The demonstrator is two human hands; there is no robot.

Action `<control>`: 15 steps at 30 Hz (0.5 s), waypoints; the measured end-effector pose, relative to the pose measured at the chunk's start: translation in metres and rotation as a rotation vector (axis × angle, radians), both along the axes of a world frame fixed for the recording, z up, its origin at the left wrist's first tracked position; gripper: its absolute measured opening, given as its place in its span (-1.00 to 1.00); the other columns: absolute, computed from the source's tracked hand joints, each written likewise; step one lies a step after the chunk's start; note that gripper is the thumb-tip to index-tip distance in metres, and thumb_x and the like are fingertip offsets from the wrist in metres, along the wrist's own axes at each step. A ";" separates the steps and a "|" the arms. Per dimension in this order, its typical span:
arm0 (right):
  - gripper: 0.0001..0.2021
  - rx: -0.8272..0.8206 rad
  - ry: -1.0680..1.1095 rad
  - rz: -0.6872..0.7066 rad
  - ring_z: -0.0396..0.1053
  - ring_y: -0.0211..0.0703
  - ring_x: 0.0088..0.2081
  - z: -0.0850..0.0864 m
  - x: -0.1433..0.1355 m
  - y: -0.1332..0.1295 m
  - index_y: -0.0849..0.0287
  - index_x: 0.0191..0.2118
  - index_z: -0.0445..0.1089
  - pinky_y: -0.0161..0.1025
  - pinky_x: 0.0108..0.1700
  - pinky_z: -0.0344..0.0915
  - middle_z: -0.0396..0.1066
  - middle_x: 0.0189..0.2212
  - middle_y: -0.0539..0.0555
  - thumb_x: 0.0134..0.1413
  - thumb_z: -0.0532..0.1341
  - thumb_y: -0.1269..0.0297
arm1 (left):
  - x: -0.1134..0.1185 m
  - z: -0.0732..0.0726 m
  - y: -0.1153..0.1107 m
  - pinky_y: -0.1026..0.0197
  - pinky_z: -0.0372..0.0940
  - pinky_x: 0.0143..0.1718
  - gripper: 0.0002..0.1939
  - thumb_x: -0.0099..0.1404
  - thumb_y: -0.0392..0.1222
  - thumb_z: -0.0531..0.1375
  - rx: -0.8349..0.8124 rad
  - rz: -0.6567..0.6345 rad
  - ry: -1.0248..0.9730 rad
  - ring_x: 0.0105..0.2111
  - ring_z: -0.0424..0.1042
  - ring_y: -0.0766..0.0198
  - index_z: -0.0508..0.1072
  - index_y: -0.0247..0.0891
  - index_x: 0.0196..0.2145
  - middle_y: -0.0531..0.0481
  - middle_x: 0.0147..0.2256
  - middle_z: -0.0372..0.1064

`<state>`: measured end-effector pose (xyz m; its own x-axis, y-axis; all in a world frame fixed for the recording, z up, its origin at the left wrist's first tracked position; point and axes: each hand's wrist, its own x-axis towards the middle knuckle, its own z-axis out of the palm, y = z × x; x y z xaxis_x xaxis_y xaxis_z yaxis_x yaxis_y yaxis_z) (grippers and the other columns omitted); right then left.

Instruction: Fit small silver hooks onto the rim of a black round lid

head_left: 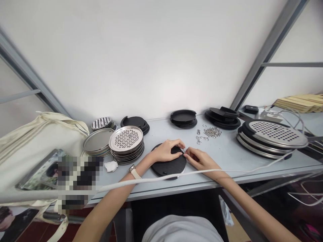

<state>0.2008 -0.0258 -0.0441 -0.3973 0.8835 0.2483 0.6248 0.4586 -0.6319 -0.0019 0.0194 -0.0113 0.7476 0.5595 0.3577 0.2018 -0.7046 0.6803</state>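
Closely, left hand (168, 150), right hand (200, 159) pinch slim metal piece (184, 151) at round black disc (168, 166).

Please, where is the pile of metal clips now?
In the head view, the pile of metal clips lies right of centre on the table, beyond the right hand and in front of a black stack.

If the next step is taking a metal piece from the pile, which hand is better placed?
Probably the right hand: it is nearer the metal pieces, while the left hand is over the black disc.
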 end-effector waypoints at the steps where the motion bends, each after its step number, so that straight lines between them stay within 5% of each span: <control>1: -0.74 0.003 -0.003 0.002 0.16 -0.26 -0.52 0.001 0.000 0.000 0.14 -0.39 0.20 -0.33 -0.44 0.11 0.20 -0.56 -0.07 0.22 0.00 0.09 | 0.000 0.000 0.000 0.19 0.26 -0.03 -0.75 0.18 -0.35 0.15 -0.005 -0.001 -0.001 -0.13 0.39 0.26 0.32 -0.27 -0.14 -0.06 -0.17 0.39; 15: -0.75 -0.002 -0.025 -0.018 0.18 -0.25 -0.50 0.003 -0.002 -0.002 0.13 -0.41 0.14 -0.31 -0.42 0.12 0.23 -0.53 -0.04 0.25 -0.04 0.12 | -0.001 0.000 0.000 0.16 0.25 -0.04 -0.73 0.18 -0.35 0.16 -0.065 0.022 0.001 -0.13 0.39 0.24 0.32 -0.25 -0.13 -0.06 -0.16 0.39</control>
<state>0.1989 -0.0277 -0.0413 -0.3874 0.8910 0.2367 0.6483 0.4459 -0.6172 -0.0025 0.0190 -0.0110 0.7355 0.5974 0.3195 0.2172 -0.6547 0.7240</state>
